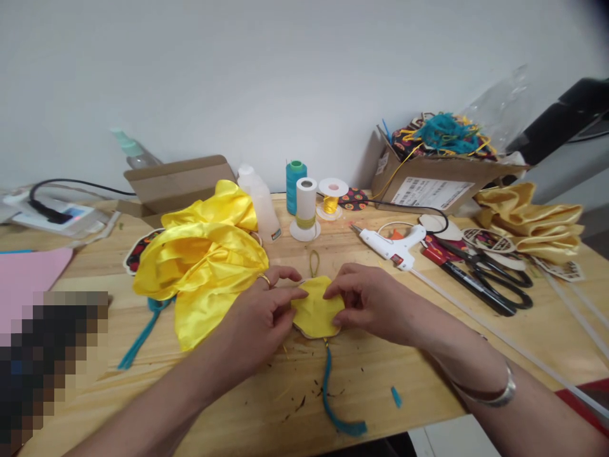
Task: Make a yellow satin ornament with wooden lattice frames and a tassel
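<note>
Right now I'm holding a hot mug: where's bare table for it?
There is bare wood between the pink sheet and the yellow satin heap, and at the front edge beside the teal cord. Crowded: left hand and right hand pinch the yellow disc mid-table; spools, glue gun and scissors crowd behind and right.

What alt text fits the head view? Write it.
The left hand and right hand pinch a yellow fabric piece on a table, a teal cord trailing from it. Yellow satin lies left, glue gun and scissors right.
</note>
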### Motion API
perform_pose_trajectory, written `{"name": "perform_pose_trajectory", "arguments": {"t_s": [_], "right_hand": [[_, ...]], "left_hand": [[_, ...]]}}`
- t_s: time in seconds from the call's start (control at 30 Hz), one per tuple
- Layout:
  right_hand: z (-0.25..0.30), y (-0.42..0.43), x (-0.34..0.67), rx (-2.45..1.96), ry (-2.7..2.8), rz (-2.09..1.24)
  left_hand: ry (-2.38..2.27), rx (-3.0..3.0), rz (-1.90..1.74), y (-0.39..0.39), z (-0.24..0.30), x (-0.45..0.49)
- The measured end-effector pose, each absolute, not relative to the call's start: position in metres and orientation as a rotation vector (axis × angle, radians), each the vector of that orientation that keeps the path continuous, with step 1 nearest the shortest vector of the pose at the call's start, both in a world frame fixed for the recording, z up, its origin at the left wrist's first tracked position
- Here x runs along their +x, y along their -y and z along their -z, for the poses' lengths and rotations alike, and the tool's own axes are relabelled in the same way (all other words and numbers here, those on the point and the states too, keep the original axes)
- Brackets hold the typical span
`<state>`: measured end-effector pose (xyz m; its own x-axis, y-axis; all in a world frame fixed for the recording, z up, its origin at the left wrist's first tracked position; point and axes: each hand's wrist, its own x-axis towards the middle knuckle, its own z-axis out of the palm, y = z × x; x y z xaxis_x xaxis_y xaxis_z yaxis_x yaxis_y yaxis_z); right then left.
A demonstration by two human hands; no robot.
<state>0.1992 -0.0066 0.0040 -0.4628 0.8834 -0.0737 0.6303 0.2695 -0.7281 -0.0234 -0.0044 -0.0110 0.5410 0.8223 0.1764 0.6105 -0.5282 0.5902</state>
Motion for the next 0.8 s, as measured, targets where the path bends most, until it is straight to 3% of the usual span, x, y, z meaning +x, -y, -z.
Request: {"name": "perform_pose_trajectory", "arguments": {"t_s": [0.13, 0.27, 0.4, 0.57, 0.8], "right_hand": [[-0.009, 0.006, 0.203, -1.354, 2.11, -0.993], [-0.012, 0.001, 0.207, -1.378, 1.939, -0.697], [-0.01, -0.003, 0.206, -1.296, 1.987, -0.637], [-0.007, -0.002, 0.203, -1.04, 2.209, -0.738], [-0.005, -0.002, 0.203, -0.921, 2.364, -0.792]], "left_hand": [[-1.301, 2.319, -0.815, 0.004, 0.008, -0.025], [-1.292, 2.478, -1.075, 0.006, 0.002, -0.023], [-1.027, 2.652, -0.908, 0.011, 0.003, -0.018], [-0.995, 2.625, -0.683, 0.012, 0.007, -0.017], [-1.03, 2.613, -0.653, 0.01, 0.009, -0.019]]}}
